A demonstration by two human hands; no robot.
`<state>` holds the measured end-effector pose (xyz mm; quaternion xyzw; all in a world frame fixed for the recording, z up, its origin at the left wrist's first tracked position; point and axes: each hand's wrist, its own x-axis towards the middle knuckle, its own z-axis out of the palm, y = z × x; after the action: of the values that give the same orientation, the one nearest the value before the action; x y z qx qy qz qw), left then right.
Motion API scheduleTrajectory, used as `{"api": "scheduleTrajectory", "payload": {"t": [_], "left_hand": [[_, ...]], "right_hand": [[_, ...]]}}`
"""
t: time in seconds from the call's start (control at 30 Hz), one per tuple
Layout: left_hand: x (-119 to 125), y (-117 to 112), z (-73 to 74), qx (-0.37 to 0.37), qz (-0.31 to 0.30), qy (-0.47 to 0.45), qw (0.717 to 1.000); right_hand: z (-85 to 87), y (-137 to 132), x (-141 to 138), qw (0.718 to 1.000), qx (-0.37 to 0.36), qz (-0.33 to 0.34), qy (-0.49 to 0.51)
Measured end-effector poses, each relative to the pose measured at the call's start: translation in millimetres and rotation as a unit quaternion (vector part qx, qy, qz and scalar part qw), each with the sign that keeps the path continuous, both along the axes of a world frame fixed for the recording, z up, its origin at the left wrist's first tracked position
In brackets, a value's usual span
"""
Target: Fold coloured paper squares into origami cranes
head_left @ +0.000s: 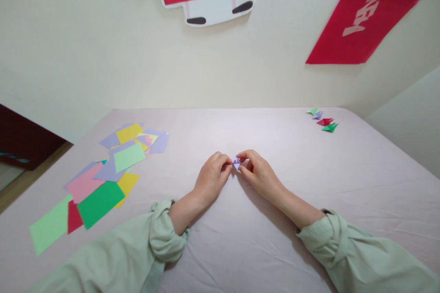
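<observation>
A small folded piece of purple origami paper (236, 163) is between my two hands, just above the middle of the table. My left hand (213, 173) pinches its left edge between thumb and fingertips. From the other side, my right hand (258, 171) has thumb and index finger at its right edge, with the fingers curled. Parts of the paper are hidden behind the fingertips, and its exact folded shape is too small to make out.
Loose coloured paper sheets (99, 199) lie overlapping on the left of the cloth-covered table (220, 247). At the far right sit several folded paper pieces, including a red one (325, 122) and a green one (330, 128). A wall (220, 68) rises behind the table's back edge.
</observation>
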<state>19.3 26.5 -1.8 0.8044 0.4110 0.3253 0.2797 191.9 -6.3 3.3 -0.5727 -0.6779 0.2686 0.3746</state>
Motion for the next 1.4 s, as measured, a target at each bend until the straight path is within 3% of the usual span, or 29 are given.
{"api": "scheduleTrajectory", "payload": {"t": [0.33, 0.7, 1.1, 1.4], "left_hand": [[-0.8, 0.2, -0.3, 0.021, 0.0, 0.04, 0.999], [1.3, -3.1, 5.2, 0.029, 0.014, -0.002, 0.999], [4.1, -1.8, 3.2, -0.001, -0.013, -0.011, 1.0], [4.2, 0.9, 5.6, -0.034, 0.003, -0.044, 0.998]], "right_hand": [[-7.2, 0.3, 4.7, 0.998, 0.035, 0.026, -0.043], [2.8, -3.9, 1.0, 1.0, 0.005, 0.001, -0.017], [2.6, -1.2, 0.0, 0.999, 0.015, 0.015, -0.035], [2.7, -0.9, 1.0, 0.999, 0.019, 0.01, -0.028]]}}
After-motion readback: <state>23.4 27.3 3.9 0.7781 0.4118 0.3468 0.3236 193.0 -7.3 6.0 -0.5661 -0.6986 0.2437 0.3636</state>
